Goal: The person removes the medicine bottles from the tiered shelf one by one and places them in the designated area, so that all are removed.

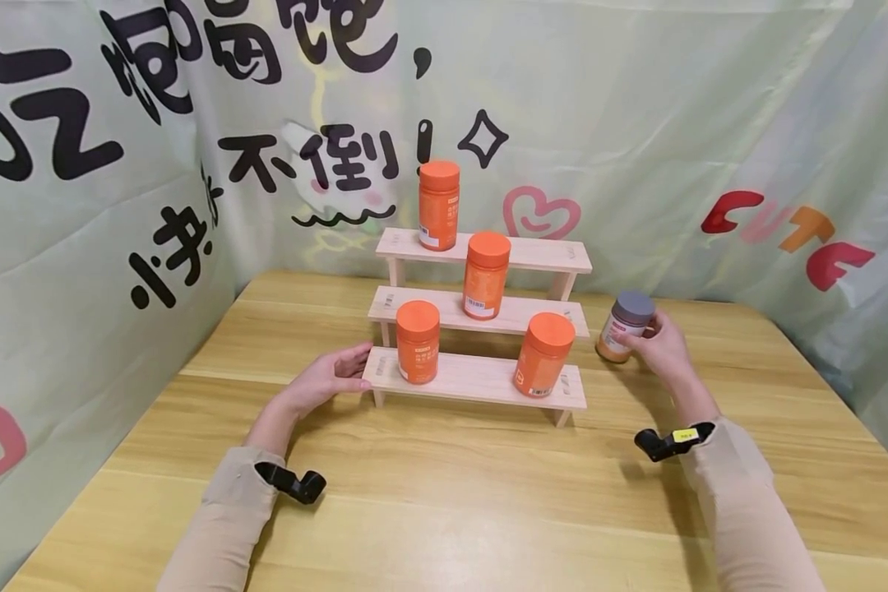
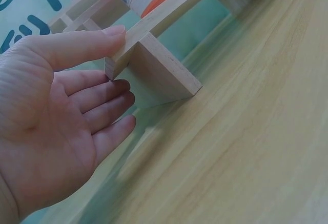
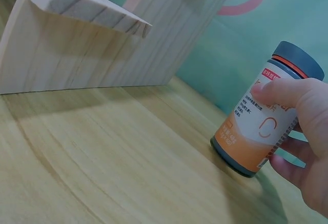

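Observation:
A three-step wooden stand carries orange jars: one on the top step, one on the middle, and two on the bottom step, the left and the right. My left hand touches the left end of the bottom step; in the left wrist view its thumb lies on the board edge and the fingers of the hand are beneath. To the right of the stand, my right hand grips a grey-lidded jar. The right wrist view shows this jar tilted, with the hand's thumb across its label.
The wooden table extends around the stand. Behind it hangs a pale green cloth with black characters, a pink heart and coloured letters. A black camera is strapped to each wrist.

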Action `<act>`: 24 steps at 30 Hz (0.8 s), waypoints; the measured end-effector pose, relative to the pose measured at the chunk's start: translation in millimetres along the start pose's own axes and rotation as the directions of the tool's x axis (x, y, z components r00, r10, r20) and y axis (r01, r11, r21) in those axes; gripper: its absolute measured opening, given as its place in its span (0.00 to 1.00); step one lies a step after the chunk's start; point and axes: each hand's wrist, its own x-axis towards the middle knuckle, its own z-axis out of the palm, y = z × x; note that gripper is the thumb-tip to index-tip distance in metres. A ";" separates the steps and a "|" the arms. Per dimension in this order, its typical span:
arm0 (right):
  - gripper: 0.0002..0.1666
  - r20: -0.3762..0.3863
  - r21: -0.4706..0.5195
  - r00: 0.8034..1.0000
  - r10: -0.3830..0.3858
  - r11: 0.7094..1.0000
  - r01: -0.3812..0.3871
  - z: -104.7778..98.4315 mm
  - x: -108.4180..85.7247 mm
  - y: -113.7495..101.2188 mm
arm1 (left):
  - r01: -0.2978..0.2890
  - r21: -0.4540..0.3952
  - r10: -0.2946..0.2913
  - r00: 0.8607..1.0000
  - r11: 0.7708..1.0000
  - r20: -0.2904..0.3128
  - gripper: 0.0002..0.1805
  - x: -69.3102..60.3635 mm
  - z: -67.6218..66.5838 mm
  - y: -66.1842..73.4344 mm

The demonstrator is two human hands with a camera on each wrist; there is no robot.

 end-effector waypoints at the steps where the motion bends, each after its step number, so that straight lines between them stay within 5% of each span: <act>1: 0.34 0.002 0.002 1.000 0.002 1.000 -0.002 0.1 -0.2 1.0 | -0.001 0.001 0.001 1.000 1.000 0.003 0.42 0.1 0.1 -0.3; 24: 0.40 0.148 0.121 0.989 -0.022 0.993 0.004 -22.1 -6.1 13.1 | 0.004 -0.016 -0.005 1.000 1.000 -0.002 0.43 0.2 1.1 -1.6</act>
